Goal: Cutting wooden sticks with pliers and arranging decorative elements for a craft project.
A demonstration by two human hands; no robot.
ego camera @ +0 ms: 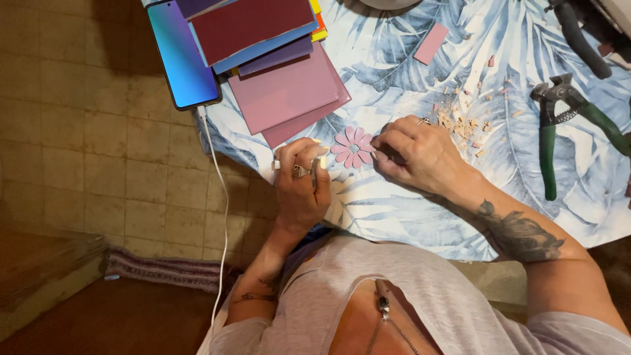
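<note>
A small pink flower (353, 146) made of petal-shaped pieces lies on the leaf-patterned tablecloth (420, 217). My left hand (301, 177), with rings on it, rests beside the flower on its left, fingers curled and touching the petals' edge. My right hand (414, 154) sits at the flower's right side, fingertips pinched against a petal. Whether either hand holds a separate piece is hidden by the fingers.
A stack of pink, purple and maroon tiles (282, 92) lies above the flower. A phone (181, 52) with a white cable (220, 217) lies at the table's left edge. Green-handled nippers (552, 125), tile chips (460, 121) and a loose pink piece (431, 43) lie to the right.
</note>
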